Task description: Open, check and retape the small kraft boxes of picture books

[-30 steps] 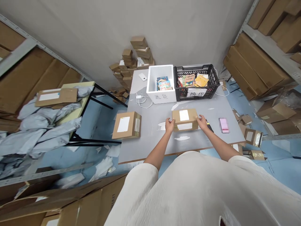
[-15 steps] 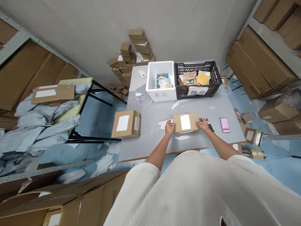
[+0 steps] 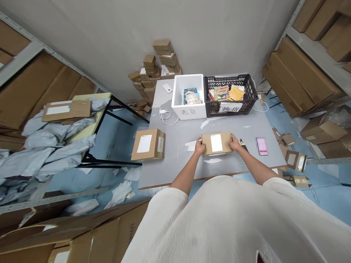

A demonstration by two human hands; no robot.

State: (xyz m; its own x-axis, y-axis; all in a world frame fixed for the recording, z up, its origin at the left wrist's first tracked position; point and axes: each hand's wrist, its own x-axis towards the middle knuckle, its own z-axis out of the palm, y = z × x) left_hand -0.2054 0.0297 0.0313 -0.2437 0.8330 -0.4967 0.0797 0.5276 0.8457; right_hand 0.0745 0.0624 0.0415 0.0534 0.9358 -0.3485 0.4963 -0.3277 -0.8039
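A small brown cardboard box (image 3: 207, 143) with a white label on top is held between my two hands, over the front part of the grey table. My left hand (image 3: 200, 147) grips its left end and my right hand (image 3: 234, 142) its right end, fingers closed on the cardboard. Just right of my right hand lies a black and yellow cutter (image 3: 243, 144). Beyond it is a pink phone-like item (image 3: 262, 146), partly pixelated. A white paper piece (image 3: 189, 145) lies by my left hand.
At the table's back stand a white foam box (image 3: 189, 111) and a black crate (image 3: 219, 109), both holding booklets. A larger carton (image 3: 144, 144) sits at the left edge of the table (image 3: 175, 160). Grey parcels (image 3: 38, 138) cover a side table; shelves with cartons flank both sides.
The view has shifted slightly, so the background sits a little lower. Both hands keep their hold on the box, which has hardly moved on the table.
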